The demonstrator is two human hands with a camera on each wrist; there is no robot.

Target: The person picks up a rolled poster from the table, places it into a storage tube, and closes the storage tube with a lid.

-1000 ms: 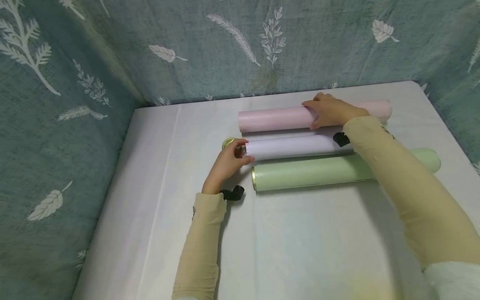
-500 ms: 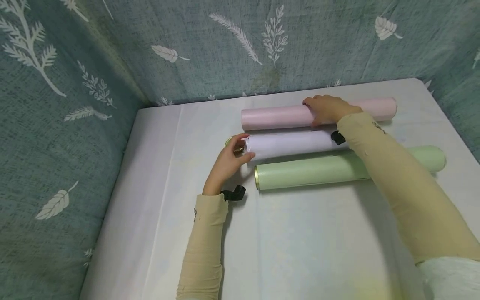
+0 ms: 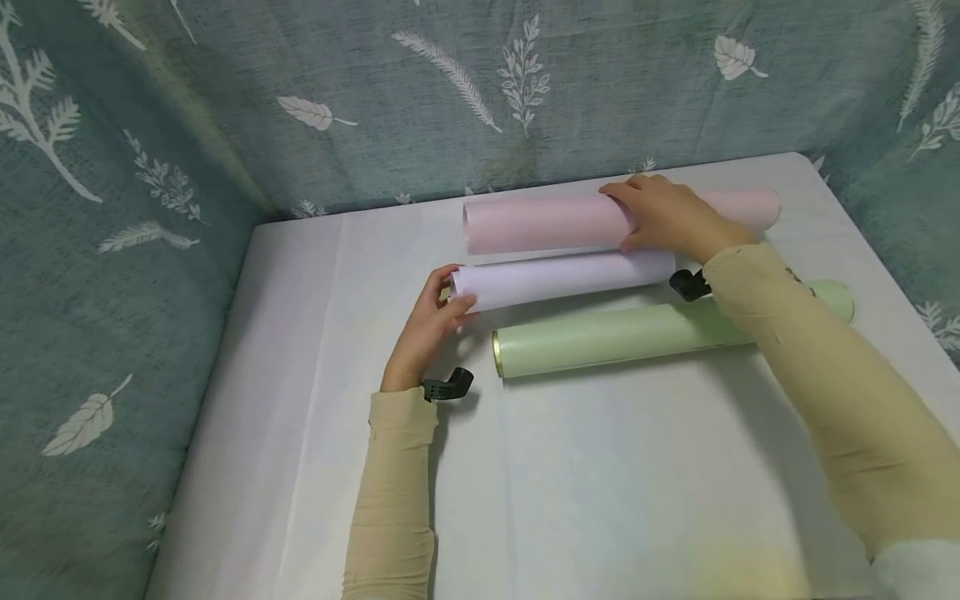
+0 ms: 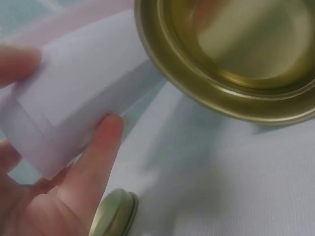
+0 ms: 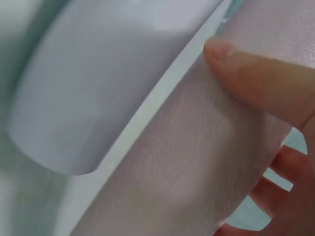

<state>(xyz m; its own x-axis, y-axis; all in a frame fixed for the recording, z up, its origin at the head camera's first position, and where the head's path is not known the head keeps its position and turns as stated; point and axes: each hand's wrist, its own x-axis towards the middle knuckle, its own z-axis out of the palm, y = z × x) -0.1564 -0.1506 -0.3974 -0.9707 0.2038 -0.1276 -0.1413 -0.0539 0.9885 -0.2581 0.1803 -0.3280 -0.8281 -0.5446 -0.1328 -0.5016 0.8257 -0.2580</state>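
Left hand [image 3: 422, 335] pinches the white roll [image 3: 562, 279] at its left end, the length extending rightward; right hand [image 3: 671, 218] grips the pink tube [image 3: 543, 223] (just beyond).

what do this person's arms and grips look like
The left sleeve and right sleeve are beige and wrinkled, reaching the wrists, with white fabric beyond the right one. A black angled piece juts out at each wrist. The left grip and right grip are bare, gloveless hands.
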